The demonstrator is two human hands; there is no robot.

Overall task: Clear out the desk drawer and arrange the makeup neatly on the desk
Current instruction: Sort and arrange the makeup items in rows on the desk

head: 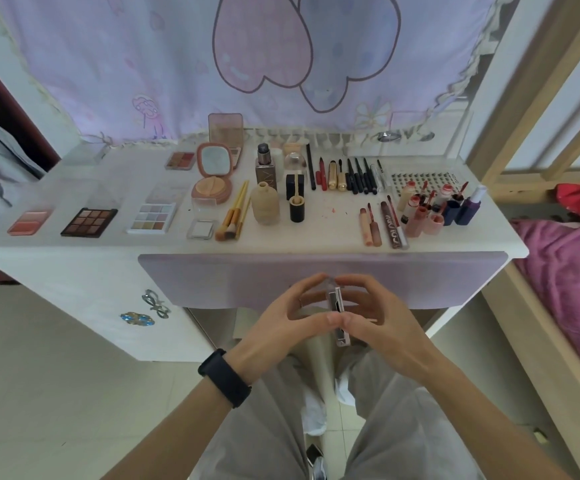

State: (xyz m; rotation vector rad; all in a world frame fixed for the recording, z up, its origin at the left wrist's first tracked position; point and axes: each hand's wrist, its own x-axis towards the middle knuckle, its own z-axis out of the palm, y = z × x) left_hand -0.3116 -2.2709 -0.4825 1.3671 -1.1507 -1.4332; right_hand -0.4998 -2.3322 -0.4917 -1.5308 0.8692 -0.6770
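Held item: A slim, pink-edged compact [337, 306] stood edge-on in the air before the lilac drawer front [212, 278]. It was below the worktop [316, 237] and well apart from the makeup laid out there.
Left hand: The left hand [281, 306], above a black wristband [224, 377], curled round the compact's left face, with the thumb at the near end and the fingertips at the far end.
Right hand: The right hand [382, 313] mirrored it on the other face, so both hands pinched the case between them.
Handling: The case looked light and rigid. Its smooth shell was probably slippery, and any pressed powder inside would likely crack if dropped.
Where to hold: The flat faces seemed the safest grip, with the hinged edge kept shut.
Worktop: A brown eyeshadow palette [89, 222], brushes [233, 220] and lip tubes [371, 225] lay in rows. A bare patch between the brushes and the lip tubes looked a fair spot for the compact.
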